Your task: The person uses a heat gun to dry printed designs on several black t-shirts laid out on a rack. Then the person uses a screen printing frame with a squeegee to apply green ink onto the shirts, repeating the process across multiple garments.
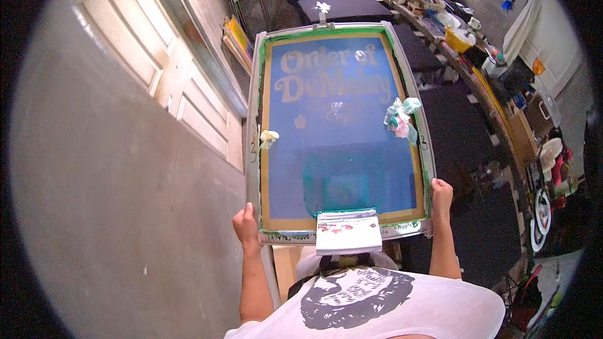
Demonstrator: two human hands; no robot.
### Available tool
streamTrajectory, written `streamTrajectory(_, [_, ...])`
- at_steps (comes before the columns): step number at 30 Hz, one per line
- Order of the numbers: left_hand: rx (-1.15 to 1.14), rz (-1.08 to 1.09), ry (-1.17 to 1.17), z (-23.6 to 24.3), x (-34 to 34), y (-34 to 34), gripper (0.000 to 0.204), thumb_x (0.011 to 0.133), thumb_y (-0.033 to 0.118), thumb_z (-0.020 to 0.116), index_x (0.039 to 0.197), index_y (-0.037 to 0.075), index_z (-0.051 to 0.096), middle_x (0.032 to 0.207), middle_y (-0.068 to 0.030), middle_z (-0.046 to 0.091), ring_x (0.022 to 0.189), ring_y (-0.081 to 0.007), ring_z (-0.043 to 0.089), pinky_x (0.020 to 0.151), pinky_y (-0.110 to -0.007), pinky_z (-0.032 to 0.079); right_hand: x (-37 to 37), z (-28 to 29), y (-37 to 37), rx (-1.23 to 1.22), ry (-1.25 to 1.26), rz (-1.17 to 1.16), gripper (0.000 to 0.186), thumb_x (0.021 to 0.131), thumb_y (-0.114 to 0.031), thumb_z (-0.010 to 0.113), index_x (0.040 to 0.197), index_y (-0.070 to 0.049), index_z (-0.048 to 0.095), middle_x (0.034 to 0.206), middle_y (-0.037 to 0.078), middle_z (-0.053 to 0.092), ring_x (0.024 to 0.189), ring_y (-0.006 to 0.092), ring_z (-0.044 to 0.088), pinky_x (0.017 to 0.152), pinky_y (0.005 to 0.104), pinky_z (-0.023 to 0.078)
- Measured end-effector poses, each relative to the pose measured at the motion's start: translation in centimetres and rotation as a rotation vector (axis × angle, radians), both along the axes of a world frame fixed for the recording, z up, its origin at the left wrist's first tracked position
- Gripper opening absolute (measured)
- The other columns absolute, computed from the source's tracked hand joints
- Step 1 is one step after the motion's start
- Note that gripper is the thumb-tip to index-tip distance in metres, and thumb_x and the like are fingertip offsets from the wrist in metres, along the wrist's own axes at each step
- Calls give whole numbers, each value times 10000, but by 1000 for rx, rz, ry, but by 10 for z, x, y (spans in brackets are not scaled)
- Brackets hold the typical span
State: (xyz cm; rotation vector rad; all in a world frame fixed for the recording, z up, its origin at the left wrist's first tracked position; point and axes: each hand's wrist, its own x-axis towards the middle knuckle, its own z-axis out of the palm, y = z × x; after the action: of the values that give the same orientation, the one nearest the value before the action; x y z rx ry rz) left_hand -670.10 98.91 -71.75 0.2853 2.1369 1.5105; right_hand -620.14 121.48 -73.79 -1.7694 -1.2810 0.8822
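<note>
Both hands [247, 225] [442, 196] wrapped firmly round screen frame [254, 179], L/R sides, thumbs [249, 208] & forearms [255, 282] fwd.

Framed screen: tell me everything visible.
The framed screen is rectangular: grey frame, green smears, tan-bordered blue mesh, pale lettering at the far end, teal patch nearer. The left hand and right hand grip its sides near the close end. Crumpled scraps sit at both side edges; a white piece overlaps the near edge.

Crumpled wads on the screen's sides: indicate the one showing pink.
The larger wad on the right side of the framed screen; the left wad is pale yellow.
</note>
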Motion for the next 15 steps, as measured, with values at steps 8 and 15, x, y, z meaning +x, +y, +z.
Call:
streamTrajectory(8, [-21, -16, 47, -23, -26, 27, 463, 1000, 271, 614, 629, 46, 456, 625, 33, 412, 597, -113, 363, 552, -363, 279, -18, -30, 18, -29, 56, -43, 337, 1001, -222, 585, 874, 79, 668, 671, 23, 569, 654, 134, 465, 616, 364, 374])
streamTrajectory(15, [90, 29, -101, -41, -10, 77, 454, 1009, 271, 613, 620, 84, 474, 641, 63, 407, 593, -76, 339, 533, -323, 246, -19, -18, 80, -21, -14, 15, 349, 1007, -225, 584, 837, 76, 625, 661, -1, 501, 644, 123, 425, 610, 361, 356])
